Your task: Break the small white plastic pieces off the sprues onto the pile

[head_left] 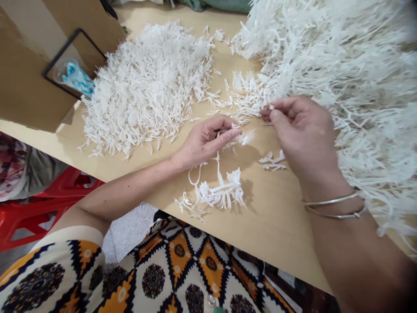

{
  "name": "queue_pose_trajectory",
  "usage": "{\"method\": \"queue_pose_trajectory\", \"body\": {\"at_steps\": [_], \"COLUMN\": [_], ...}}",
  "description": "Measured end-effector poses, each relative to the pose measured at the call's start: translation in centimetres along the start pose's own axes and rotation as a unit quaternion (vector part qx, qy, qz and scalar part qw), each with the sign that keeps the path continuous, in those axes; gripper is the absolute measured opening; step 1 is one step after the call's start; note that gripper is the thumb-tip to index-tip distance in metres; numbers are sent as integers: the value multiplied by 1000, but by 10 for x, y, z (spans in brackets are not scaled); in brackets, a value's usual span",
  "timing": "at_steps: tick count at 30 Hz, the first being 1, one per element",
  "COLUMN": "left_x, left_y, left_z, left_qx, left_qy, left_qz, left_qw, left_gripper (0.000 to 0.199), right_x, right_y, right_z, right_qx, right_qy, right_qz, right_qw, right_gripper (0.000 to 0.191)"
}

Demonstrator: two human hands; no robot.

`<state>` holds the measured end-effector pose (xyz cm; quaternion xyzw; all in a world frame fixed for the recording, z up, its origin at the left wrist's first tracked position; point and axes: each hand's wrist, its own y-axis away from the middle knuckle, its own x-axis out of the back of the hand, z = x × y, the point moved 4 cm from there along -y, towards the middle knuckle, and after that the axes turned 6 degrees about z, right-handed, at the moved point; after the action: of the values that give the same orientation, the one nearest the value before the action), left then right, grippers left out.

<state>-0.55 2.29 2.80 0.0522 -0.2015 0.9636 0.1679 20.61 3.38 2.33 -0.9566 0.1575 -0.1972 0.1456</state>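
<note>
My left hand (211, 137) is over the middle of the table, thumb and fingers pinched on a white branched plastic piece (247, 138) whose feathery tip sticks out to the right. To its right, my right hand (301, 130) pinches a small white bit (271, 107) between thumb and forefinger, by the edge of the big pile. Below my left hand lies a small cluster of white branched pieces (221, 191), with a thin curved strand rising from it. A few loose white sprigs (273, 161) rest on the table under my right hand.
A heap of short white sprigs (153, 82) stands at the left, and a larger pile of long white strands (352, 65) covers the right. A cardboard box (29, 87) with a blue-and-white cup (76, 78) in a black frame is at far left. Red stools (32, 213) stand beyond the table edge.
</note>
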Motion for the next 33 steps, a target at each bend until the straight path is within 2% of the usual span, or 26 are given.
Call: {"method": "queue_pose_trajectory", "body": {"at_steps": [3,5,8,10,14,17,20,24,29,33], "left_x": [4,7,10,10,7,5,5,5,5,4], "left_y": [-1,-2,-3,-3,-3,-2,-1,-2,-3,0], "left_z": [-5,-8,-8,-7,-5,-4,-4,-4,0,4], "left_qx": [40,61,71,71,69,78,91,77,54,45], "left_qy": [32,43,48,43,25,5,-18,-28,-27,-16], "left_qz": [41,56,63,56,30,19,34,31,14,-3], "left_qw": [998,996,994,995,997,997,995,996,998,999], "left_gripper": [33,34,35,35,38,39,40,44,42,39], "right_x": [-2,-7,-17,-21,-21,-18,-15,-17,-23,-7], "right_y": [7,14,21,23,23,25,28,29,20,2], "right_z": [-16,-29,-35,-32,-27,-33,-41,-42,-27,-4], "right_qx": [80,103,69,48,45,59,88,101,97,54], "right_qy": [-12,-30,-87,-110,-78,-21,32,101,135,134], "right_qz": [-39,-78,-152,-167,-136,-117,-96,-72,-62,18], "right_qw": [996,991,982,979,987,991,991,987,984,989], "right_gripper": [27,30,29,27,8,11,8,14,16,15]}}
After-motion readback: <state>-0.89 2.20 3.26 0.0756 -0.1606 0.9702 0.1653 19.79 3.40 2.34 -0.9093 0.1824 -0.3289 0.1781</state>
